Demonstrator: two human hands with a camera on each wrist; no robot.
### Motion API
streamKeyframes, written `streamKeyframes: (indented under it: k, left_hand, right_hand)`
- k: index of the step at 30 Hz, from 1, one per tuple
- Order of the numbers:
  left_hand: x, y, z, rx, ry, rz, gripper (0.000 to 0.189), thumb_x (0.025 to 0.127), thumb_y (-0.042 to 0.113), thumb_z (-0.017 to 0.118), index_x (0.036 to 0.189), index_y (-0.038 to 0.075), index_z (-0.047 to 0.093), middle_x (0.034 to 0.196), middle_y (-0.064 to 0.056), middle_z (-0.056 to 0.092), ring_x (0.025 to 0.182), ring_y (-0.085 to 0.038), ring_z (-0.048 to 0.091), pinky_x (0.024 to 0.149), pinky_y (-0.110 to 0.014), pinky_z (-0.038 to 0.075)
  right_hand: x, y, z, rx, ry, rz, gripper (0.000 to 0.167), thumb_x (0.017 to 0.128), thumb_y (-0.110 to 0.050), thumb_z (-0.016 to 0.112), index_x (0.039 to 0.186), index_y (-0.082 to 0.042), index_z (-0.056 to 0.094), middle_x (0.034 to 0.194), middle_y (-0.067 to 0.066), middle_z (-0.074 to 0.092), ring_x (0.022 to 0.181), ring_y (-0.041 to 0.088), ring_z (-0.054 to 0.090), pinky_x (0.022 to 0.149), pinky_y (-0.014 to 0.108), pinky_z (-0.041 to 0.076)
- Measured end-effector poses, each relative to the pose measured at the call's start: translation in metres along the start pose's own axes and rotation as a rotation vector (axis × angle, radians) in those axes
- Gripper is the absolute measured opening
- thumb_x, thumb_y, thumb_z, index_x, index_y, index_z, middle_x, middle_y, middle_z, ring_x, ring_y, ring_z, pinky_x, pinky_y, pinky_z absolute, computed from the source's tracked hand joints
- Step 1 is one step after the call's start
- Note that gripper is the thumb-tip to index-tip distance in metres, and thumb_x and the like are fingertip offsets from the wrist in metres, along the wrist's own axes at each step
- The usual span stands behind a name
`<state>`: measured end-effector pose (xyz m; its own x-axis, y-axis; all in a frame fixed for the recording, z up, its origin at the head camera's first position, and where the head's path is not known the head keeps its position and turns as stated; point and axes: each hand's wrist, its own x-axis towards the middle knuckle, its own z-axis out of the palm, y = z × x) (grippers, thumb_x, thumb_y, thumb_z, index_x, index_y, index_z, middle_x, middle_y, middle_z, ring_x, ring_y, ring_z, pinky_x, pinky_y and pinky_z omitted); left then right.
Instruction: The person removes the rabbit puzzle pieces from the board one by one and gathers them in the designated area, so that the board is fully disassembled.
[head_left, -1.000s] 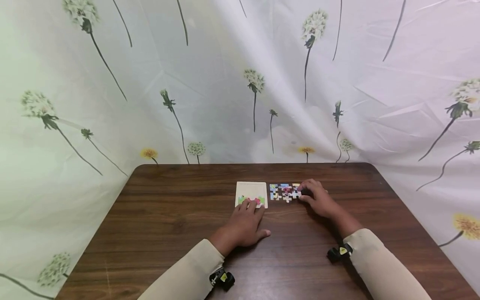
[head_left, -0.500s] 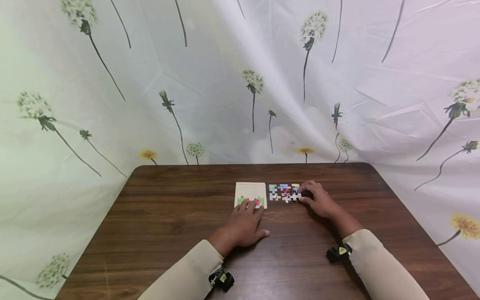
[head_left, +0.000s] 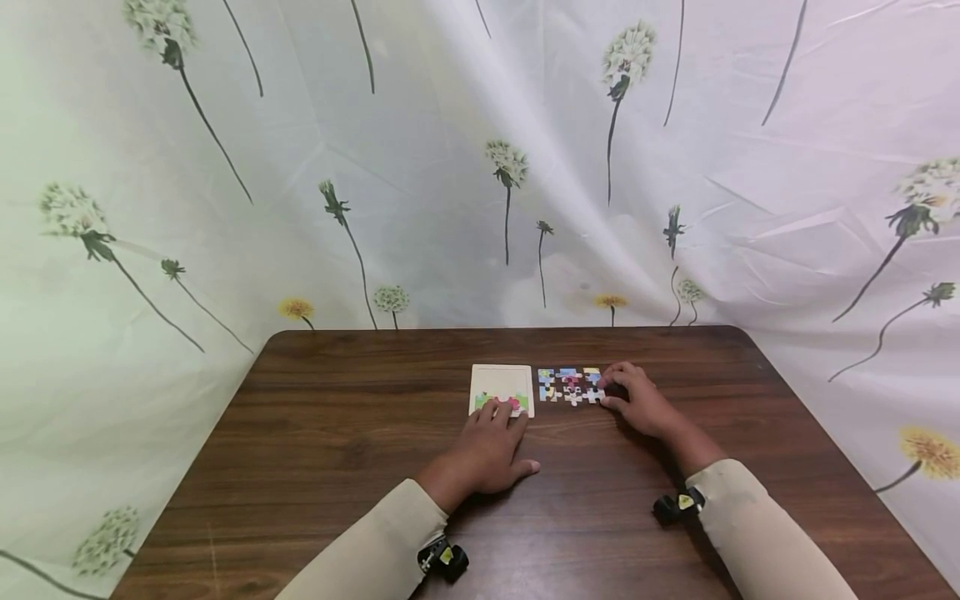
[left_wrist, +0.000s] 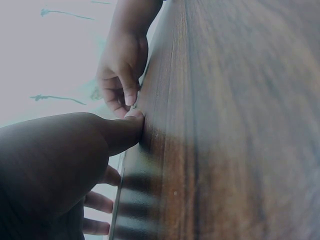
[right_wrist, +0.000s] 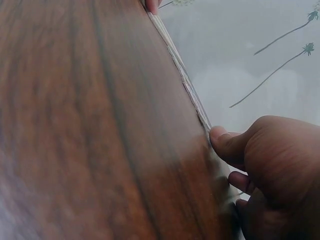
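Observation:
In the head view my left hand [head_left: 487,454] lies with spread fingers over the near edge of a square puzzle board [head_left: 501,379]. Green and pink puzzle pieces [head_left: 487,402] fill the board's near strip, partly under the fingertips. To its right, loose jigsaw pieces [head_left: 572,382] lie face up in rough rows. At their right end my right hand [head_left: 637,400] curves its thumb and fingers round a pale puzzle piece [head_left: 594,395], pinching its edge. Both wrist views show the hands low at the tabletop, with the pieces hidden behind the fingers.
A dark wood-grain table [head_left: 337,442] holds everything. Behind it and at both sides hangs a white curtain [head_left: 420,208] printed with dandelions. Each beige sleeve [head_left: 772,529] has a small black wrist camera [head_left: 442,558] strapped on.
The pale piece by my right thumb has shifted slightly to the right, along with the right fingertips. My left hand and the board stay put.

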<state>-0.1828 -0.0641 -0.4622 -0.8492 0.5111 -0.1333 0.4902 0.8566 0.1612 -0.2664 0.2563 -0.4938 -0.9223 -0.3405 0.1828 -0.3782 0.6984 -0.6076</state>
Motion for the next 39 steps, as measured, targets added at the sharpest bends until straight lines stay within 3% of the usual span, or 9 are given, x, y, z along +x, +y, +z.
streamKeyframes:
  k: [17, 28, 39]
  left_hand:
    - [0.0, -0.001, 0.003, -0.004, -0.005, -0.002, 0.081, 0.108, 0.064, 0.058, 0.17, 0.015, 0.041, 0.174, -0.014, 0.038, 0.165, -0.039, 0.03, 0.133, -0.057, 0.032]
    - [0.001, 0.001, 0.001, -0.026, 0.0, -0.011, 0.08, 0.107, 0.062, 0.06, 0.169, 0.014, 0.042, 0.174, -0.015, 0.037, 0.164, -0.042, 0.028, 0.133, -0.06, 0.03]
    - [0.001, 0.0, -0.001, -0.045, -0.033, -0.033, 0.082, 0.108, 0.064, 0.058, 0.171, 0.015, 0.039, 0.18, -0.015, 0.029, 0.169, -0.042, 0.022, 0.134, -0.06, 0.029]
  right_hand:
    - [0.0, 0.004, 0.0, 0.001, 0.003, 0.015, 0.014, 0.102, -0.006, 0.077, 0.115, -0.006, 0.077, 0.134, 0.019, 0.062, 0.131, 0.044, 0.055, 0.113, 0.067, 0.045]
    - [0.01, -0.003, 0.001, 0.031, 0.048, -0.035, 0.017, 0.101, -0.007, 0.078, 0.117, -0.002, 0.077, 0.131, 0.02, 0.065, 0.129, 0.045, 0.058, 0.112, 0.068, 0.046]
    - [0.026, -0.023, 0.008, 0.035, 0.039, -0.122, 0.02, 0.099, -0.005, 0.079, 0.118, 0.001, 0.076, 0.133, 0.023, 0.064, 0.129, 0.046, 0.059, 0.111, 0.067, 0.048]
